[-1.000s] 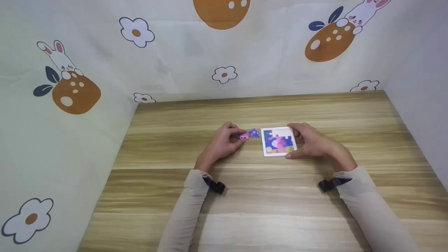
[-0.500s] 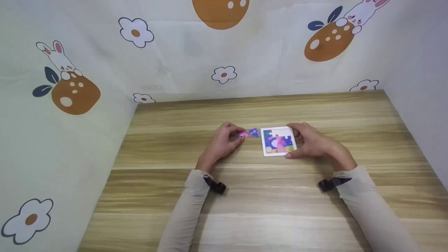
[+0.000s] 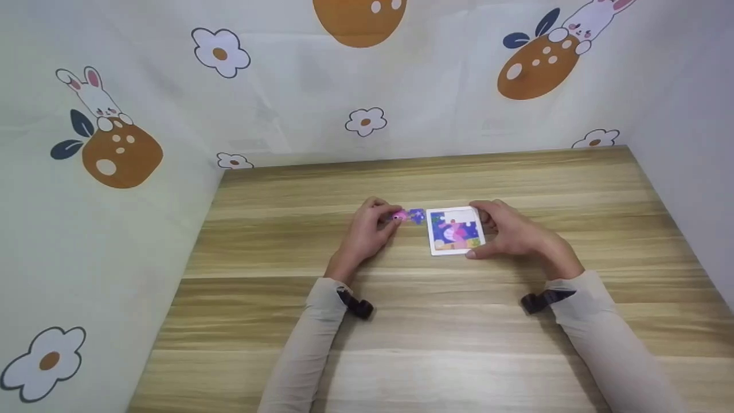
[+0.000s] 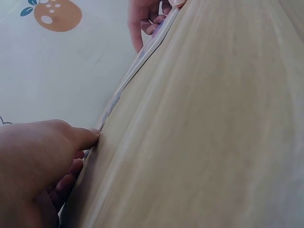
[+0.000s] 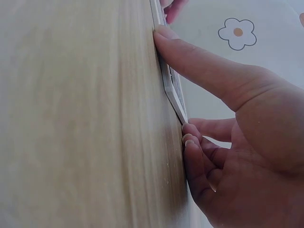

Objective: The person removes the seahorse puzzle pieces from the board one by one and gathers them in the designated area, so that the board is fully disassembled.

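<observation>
My left hand (image 3: pixel 365 232) pinches a small pink jigsaw piece (image 3: pixel 399 216) with an eye on it, between thumb and fingers, low at the table. Right beside it lies a blue-purple jigsaw piece (image 3: pixel 417 216), between the pink piece and the board. My right hand (image 3: pixel 512 232) grips a white-framed puzzle board (image 3: pixel 429 235) by its right side, thumb at the near corner and fingers at the far corner. Inside the frame is a partly filled blue and pink picture, with a bare white area at the upper right. In the right wrist view, the board's edge (image 5: pixel 174 95) lies along the tabletop.
Both hands work on a wood-grain table (image 3: pixel 413 332). Behind it stands a pale wall cloth (image 3: pixel 298 86) printed with flowers and rabbits; cloth also rises at the left and right sides. Each wrist carries a black camera (image 3: pixel 360 308).
The pink piece has turned a little and shifted slightly away from me, along with the left fingers. The blue-purple piece has also turned slightly. My right hand keeps its hold on the board.
</observation>
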Demonstrator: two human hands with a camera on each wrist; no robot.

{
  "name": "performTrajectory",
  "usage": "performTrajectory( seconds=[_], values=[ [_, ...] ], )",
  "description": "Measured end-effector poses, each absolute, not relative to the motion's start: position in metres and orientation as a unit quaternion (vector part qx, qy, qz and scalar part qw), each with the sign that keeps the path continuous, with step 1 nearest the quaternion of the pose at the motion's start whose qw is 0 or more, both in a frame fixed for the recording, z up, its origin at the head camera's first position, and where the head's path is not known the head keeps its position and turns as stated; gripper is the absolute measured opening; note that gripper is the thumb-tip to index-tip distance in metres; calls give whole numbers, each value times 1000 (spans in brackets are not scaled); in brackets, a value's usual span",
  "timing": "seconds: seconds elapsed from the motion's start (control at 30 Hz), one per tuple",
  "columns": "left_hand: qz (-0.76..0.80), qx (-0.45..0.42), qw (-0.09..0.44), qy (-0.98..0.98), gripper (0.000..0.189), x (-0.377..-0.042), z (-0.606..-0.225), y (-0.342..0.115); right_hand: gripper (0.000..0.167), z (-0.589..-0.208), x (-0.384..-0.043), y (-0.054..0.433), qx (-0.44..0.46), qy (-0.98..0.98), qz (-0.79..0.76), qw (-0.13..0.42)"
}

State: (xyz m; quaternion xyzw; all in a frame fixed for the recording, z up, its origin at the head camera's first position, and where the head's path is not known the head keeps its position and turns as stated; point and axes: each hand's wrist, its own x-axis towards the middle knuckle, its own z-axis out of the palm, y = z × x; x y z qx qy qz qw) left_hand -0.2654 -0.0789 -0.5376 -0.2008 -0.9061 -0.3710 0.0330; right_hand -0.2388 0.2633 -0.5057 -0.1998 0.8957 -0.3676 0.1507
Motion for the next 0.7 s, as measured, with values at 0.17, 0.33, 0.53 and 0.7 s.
performTrajectory(
  seconds=[0.17, 0.33, 0.53, 0.7],
  values=[
    [-369, -204, 38, -906, 33, -266, -538, -78, 106, -506, -240, 262, -206, 893, -373, 148],
    [-371, -204, 37, -905, 34, -266, -538, -79, 108, -506, -240, 262, -202, 896, -368, 147],
    [-379, -205, 41, -901, 31, -264, -536, -79, 106, -506, -239, 263, -201, 897, -367, 144],
    [-390, -201, 51, -897, 28, -263, -534, -75, 108, -506, -238, 264, -206, 897, -365, 144]
  ],
)
